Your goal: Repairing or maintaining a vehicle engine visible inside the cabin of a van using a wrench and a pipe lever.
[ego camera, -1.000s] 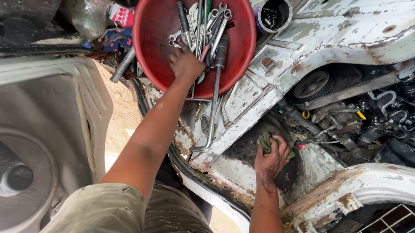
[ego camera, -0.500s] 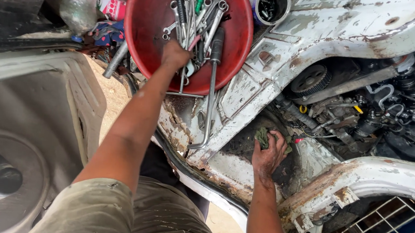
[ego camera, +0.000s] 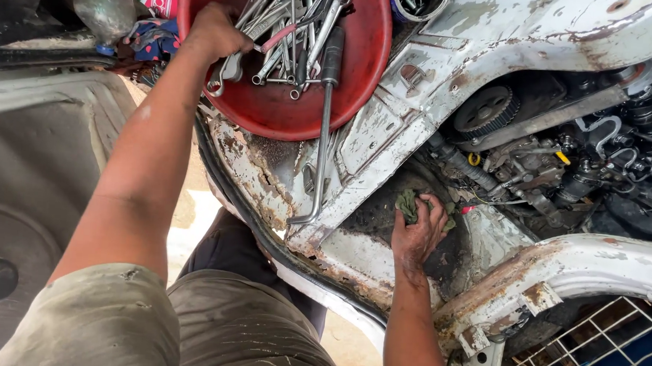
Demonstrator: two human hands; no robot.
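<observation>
Wrenches [ego camera: 291, 28] lie in the red bowl [ego camera: 347, 93], touching the left hand [ego camera: 214, 34]. Its fingers curl around one. The right hand [ego camera: 417, 231] squeezes a green rag [ego camera: 409, 204].

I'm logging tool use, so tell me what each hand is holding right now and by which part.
The left hand is in the red bowl on the wrenches; which one it grips cannot be told. The right hand clutches a bunched green rag.
</observation>
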